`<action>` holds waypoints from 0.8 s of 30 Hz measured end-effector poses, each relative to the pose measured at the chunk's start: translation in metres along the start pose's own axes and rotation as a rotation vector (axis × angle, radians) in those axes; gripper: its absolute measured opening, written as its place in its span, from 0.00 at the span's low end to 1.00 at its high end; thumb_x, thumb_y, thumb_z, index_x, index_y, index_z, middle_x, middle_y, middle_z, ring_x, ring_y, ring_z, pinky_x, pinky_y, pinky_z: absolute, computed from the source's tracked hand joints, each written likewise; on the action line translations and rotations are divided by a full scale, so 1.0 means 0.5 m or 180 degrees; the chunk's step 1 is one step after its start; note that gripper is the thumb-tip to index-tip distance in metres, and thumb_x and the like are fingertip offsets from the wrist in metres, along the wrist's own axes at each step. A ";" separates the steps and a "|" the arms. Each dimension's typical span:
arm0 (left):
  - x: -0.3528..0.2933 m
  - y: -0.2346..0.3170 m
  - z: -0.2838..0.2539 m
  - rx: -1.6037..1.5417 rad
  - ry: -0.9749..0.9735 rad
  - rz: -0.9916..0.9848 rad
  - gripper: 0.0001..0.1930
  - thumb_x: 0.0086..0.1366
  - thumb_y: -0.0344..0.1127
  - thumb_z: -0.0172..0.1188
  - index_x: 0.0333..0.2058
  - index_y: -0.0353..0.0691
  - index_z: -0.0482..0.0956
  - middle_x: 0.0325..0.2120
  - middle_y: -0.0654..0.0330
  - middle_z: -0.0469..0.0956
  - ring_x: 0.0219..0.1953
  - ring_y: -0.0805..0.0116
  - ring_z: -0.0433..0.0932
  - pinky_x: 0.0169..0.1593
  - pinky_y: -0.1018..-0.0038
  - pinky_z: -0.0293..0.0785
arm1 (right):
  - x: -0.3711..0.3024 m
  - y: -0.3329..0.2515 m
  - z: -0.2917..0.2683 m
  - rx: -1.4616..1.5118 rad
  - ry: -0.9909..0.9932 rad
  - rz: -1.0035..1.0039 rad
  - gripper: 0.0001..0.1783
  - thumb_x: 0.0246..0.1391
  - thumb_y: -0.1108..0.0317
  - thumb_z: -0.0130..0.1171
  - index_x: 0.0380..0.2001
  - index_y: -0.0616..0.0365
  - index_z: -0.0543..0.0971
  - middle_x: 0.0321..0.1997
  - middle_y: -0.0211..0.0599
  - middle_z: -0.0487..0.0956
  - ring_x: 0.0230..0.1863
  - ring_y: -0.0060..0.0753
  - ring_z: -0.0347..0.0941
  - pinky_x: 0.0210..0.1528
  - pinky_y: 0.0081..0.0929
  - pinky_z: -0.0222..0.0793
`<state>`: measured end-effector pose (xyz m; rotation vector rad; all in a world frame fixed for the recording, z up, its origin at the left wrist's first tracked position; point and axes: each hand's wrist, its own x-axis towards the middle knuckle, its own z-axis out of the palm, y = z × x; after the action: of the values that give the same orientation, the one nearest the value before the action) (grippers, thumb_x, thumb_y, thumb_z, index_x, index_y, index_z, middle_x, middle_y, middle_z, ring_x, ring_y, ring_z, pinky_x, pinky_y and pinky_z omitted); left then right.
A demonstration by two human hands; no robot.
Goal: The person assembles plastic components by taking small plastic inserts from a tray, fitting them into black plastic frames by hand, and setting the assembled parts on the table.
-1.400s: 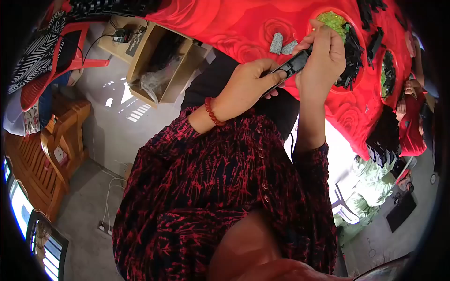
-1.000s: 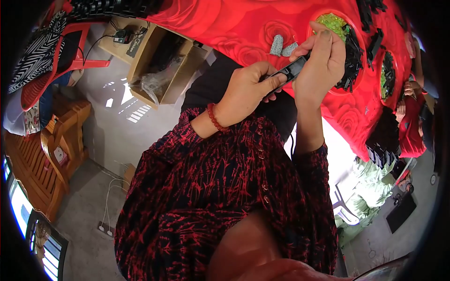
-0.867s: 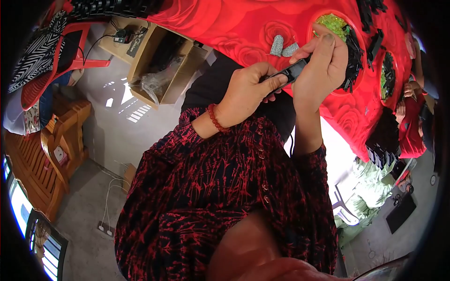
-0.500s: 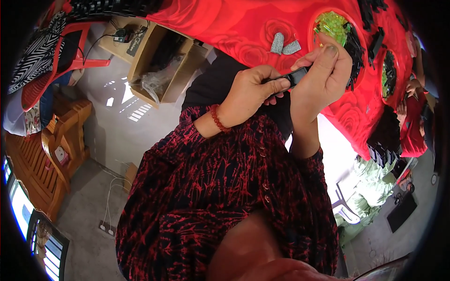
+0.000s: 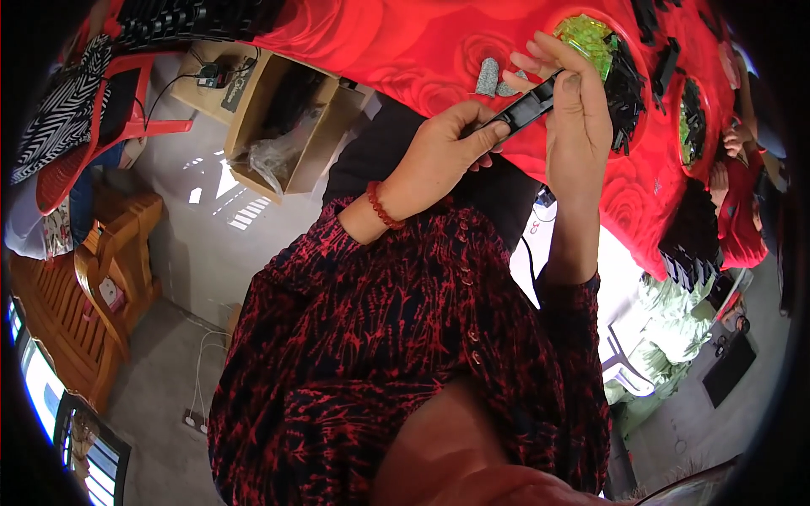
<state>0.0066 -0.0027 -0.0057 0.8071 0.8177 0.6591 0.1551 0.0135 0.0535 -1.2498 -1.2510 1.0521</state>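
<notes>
My left hand [image 5: 447,142] grips one end of a long, narrow black plastic piece [image 5: 529,108] with a hollow along it, thumb on top. The piece is tilted up to the right over the near edge of the red rose-patterned tablecloth [image 5: 405,59]. At its far end is my right hand [image 5: 580,105], fingers stretched out and apart; whether its thumb touches the piece I cannot tell. Just beyond the hands lie two small grey speckled sleeves [image 5: 487,76], one partly hidden by my right fingers. Yellow-green translucent pieces [image 5: 586,42] and slim black pieces [image 5: 626,110] fill a red tray behind my right hand.
A second red tray [image 5: 702,101] holds similar pieces, near a co-worker's hand [image 5: 736,139]. Black parts are stacked at the table's right [image 5: 688,236] and far left [image 5: 186,18]. An open cardboard box [image 5: 316,139] and a red chair [image 5: 156,126] stand to the left.
My right hand has opened from a pinch, its fingers now spread. More of the black piece shows between my hands, and my left hand has shifted slightly left.
</notes>
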 end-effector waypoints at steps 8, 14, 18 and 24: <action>-0.001 0.000 -0.007 -0.0335 0.0011 -0.0085 0.11 0.68 0.36 0.58 0.39 0.32 0.75 0.29 0.63 0.77 0.29 0.77 0.78 0.36 0.82 0.74 | 0.004 0.017 0.000 0.0086 -0.0264 -0.0192 0.21 0.71 0.62 0.37 0.54 0.70 0.69 0.54 0.45 0.71 0.56 0.37 0.71 0.57 0.35 0.73; -0.008 0.031 0.007 -0.0634 0.0072 -0.0535 0.09 0.67 0.30 0.56 0.38 0.28 0.74 0.32 0.55 0.79 0.32 0.67 0.83 0.36 0.78 0.80 | 0.016 0.030 0.003 0.0307 0.0081 0.0436 0.21 0.71 0.62 0.40 0.53 0.70 0.70 0.52 0.47 0.73 0.52 0.39 0.75 0.52 0.35 0.77; -0.016 0.033 0.012 -0.0694 0.0081 -0.0579 0.08 0.66 0.28 0.54 0.38 0.26 0.73 0.33 0.52 0.79 0.33 0.63 0.84 0.37 0.75 0.82 | 0.022 0.051 0.004 0.0575 0.0069 0.0639 0.21 0.70 0.61 0.41 0.52 0.70 0.70 0.51 0.50 0.74 0.50 0.40 0.76 0.50 0.35 0.78; -0.020 0.036 0.011 -0.0768 0.0078 -0.0582 0.09 0.66 0.27 0.52 0.40 0.25 0.72 0.34 0.49 0.79 0.34 0.59 0.84 0.40 0.73 0.83 | 0.025 0.045 0.013 0.0686 0.0207 0.0832 0.20 0.70 0.61 0.42 0.51 0.70 0.71 0.49 0.50 0.74 0.50 0.41 0.76 0.50 0.35 0.78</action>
<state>0.0022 -0.0029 0.0151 0.5003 0.8058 0.5921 0.1517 0.0280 0.0315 -1.2909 -0.9138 1.2868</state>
